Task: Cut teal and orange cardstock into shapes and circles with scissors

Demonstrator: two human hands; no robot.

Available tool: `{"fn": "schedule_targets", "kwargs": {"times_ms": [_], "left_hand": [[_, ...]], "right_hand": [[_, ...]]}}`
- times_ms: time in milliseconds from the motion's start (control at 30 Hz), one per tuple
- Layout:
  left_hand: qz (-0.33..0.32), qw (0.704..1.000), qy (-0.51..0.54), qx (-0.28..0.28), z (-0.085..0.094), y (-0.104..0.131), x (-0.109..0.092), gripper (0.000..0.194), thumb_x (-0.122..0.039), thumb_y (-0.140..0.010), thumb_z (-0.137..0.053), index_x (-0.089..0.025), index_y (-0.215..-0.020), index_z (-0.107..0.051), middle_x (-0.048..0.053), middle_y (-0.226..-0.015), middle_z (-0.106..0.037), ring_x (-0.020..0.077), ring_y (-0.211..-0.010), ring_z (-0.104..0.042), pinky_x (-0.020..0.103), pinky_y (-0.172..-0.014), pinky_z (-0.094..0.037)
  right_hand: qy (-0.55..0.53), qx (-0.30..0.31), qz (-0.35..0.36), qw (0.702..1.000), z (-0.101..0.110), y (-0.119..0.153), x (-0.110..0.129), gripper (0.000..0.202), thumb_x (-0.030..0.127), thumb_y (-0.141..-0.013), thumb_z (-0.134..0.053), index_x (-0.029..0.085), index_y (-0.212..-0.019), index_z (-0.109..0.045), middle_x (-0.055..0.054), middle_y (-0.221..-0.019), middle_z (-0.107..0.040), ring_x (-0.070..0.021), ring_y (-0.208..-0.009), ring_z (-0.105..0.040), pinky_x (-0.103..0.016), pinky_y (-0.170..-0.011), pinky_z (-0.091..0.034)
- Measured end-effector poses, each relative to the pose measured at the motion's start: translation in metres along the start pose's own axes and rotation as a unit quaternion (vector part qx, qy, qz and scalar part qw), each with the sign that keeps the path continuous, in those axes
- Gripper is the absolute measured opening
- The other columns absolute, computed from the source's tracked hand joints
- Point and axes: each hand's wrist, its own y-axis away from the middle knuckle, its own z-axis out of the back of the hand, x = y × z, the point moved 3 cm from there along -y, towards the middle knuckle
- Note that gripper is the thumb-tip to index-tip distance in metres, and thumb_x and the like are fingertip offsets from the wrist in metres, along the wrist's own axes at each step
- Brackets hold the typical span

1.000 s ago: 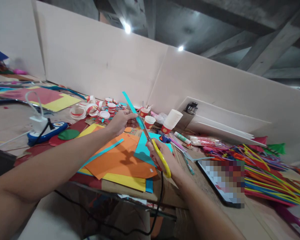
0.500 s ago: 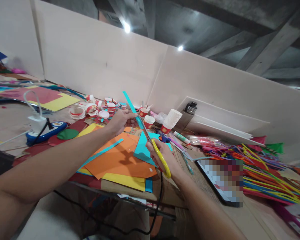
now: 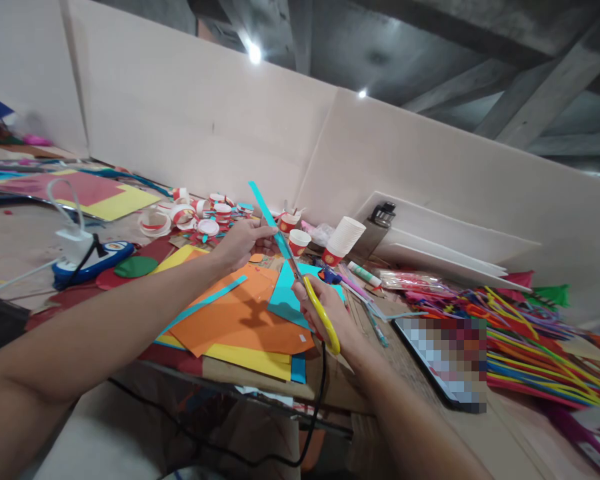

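The free end of the blue strip (image 3: pixel 263 205) has swung slightly clockwise since the earlier frame; both hands sit almost where they were.

From the left, a spare strip (image 3: pixel 210 304) lies across the orange sheet (image 3: pixel 230 327), at about seven o'clock from the left hand (image 3: pixel 245 243). That hand's thumb and forefinger are pinched on the blue strip near its middle, with its free end sticking out toward eleven o'clock, above the table. The strip looks like thin paper: almost weightless, bendy, easily creased or torn. It should suit a light pinch near the cut, since a grip farther off would let it flop.

At four o'clock from the pinch, the strip's lower end meets the blades of the scissors (image 3: pixel 324 317); the view is too small to say fairly whether it sits between them. The scissors are likely stiff and much heavier than the paper, best held by the handles. The right hand (image 3: pixel 330 308) does so, its fingers curled closed around the yellow loops. Below the blades lies the blue sheet (image 3: pixel 286 293). The phone (image 3: pixel 437 360) rests near four o'clock from the right hand.
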Motion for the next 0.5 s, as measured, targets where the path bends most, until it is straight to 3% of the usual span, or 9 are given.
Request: {"fn": "schedule_targets", "kwargs": {"times_ms": [500], "left_hand": [[0.007, 1.0, 0.006, 0.005, -0.0011, -0.0003, 0.0002, 0.016, -0.025, -0.075, -0.068, -0.011, -0.073, -0.061, 0.005, -0.065, -0.067, 0.013, -0.057, -0.064, 0.024, -0.057, -0.051]], "right_hand": [[-0.011, 0.011, -0.001, 1.0, 0.0002, 0.002, 0.0004, 0.035, 0.054, -0.083, -0.048, 0.021, -0.072, -0.044, 0.006, -0.054, -0.043, -0.0078, -0.043, -0.038, -0.019, -0.039, -0.029]]}}
